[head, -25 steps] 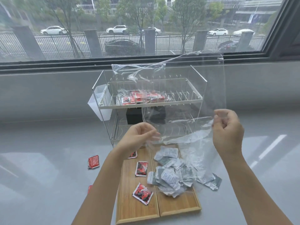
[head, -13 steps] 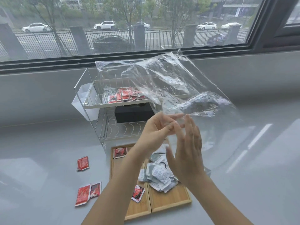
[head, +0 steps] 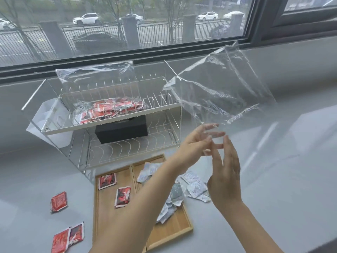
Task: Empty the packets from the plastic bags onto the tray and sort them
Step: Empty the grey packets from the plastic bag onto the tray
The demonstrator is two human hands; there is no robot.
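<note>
Both hands spread, empty bag (head: 221, 92) drifting rightward.

Empty clear bag (head: 224, 95) aloft, silver packets (head: 193, 187) heaped on tray (head: 175, 229)

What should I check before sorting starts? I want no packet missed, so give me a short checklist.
1. Clear plastic bag in the air emptied: ok, no packets show inside.
2. Left hand free: cannot tell, its fingertips sit at the bag's lower edge.
3. Right hand free: ok, open and holding nothing.
4. Silver-white packets all on the two-section wooden tray: not ok, some lie past its right rim.
5. Red packets on the tray: not ok, several lie on the grey counter.
6. Second bag of red packets on the wire rack's top shelf emptied: not ok.
</note>
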